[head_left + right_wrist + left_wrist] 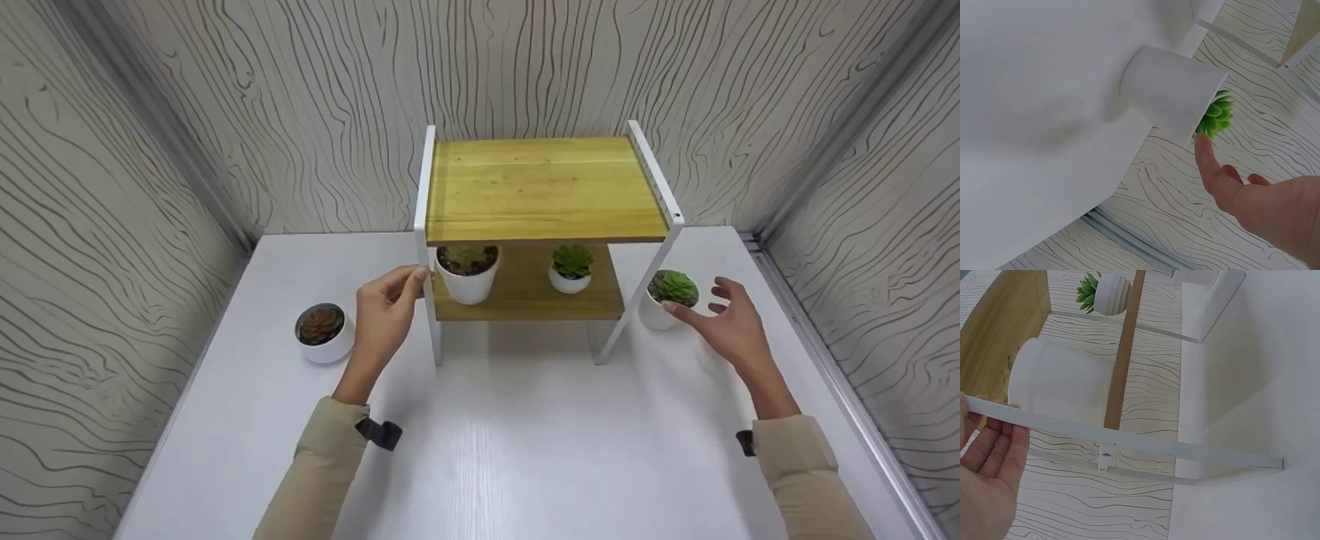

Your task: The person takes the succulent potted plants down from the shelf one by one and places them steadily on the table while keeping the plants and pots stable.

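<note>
A two-tier shelf (547,187) with wooden boards and white metal sides stands on the white table. My left hand (386,307) pinches the shelf's left white upright between thumb and fingers; in the left wrist view the fingers (1002,450) lie against that bar. My right hand (724,322) is beside a white potted succulent (656,311) right of the shelf, fingers spread and loosely bent. Its thumb (1204,152) is by the pot's rim; whether it touches, I cannot tell. On the lower board sit a larger potted succulent (469,281) and a small green one (570,270).
A reddish succulent in a white pot (324,334) stands left of the shelf on the table (487,450). Patterned wall panels (337,112) enclose the back and both sides, with grey metal edging (825,345) along the right.
</note>
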Demonstrator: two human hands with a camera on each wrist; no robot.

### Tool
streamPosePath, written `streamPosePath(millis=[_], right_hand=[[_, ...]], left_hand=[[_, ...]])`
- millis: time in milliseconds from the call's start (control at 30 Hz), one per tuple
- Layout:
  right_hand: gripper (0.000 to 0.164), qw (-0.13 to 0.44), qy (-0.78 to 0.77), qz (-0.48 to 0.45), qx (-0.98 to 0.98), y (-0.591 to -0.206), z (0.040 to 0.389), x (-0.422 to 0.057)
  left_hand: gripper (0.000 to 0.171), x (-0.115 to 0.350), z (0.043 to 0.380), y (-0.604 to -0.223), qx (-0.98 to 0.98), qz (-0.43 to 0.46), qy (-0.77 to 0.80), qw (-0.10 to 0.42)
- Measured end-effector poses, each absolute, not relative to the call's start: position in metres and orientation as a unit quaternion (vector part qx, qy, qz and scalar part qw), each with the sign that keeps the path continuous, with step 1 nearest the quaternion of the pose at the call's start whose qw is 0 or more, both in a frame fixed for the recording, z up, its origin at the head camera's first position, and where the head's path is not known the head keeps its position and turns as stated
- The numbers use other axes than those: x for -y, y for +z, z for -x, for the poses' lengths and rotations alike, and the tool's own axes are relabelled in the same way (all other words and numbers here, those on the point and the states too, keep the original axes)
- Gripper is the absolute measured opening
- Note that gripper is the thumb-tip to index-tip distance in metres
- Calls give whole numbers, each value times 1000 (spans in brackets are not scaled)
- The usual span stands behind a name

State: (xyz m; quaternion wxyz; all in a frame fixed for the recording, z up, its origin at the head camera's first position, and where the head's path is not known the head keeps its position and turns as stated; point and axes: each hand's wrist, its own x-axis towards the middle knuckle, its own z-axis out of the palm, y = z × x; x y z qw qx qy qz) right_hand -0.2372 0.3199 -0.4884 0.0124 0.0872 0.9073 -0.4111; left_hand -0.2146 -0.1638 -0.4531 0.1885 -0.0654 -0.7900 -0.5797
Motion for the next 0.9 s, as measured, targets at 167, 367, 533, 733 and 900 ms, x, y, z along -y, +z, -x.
streamPosePath(millis=[167,367,533,733,900], right_hand=[[111,-12,-416,-68,-907,-477,229,-315],[107,-15,-422,-59,-904,-466,222,-309],[104,-13,-426,-45,-903,-458,214,-306],[98,-17,-447,-26,-894,-447,202,-300],[79,-34,-471,-3,-882,-443,191,-293]], left_hand=[[27,164,215,-454,798,66,-566,197],[26,164,215,-454,799,66,-564,198],[25,163,215,-454,799,64,-566,195],[27,164,214,-455,798,61,-568,190],[28,163,214,-455,797,58,-572,186]])
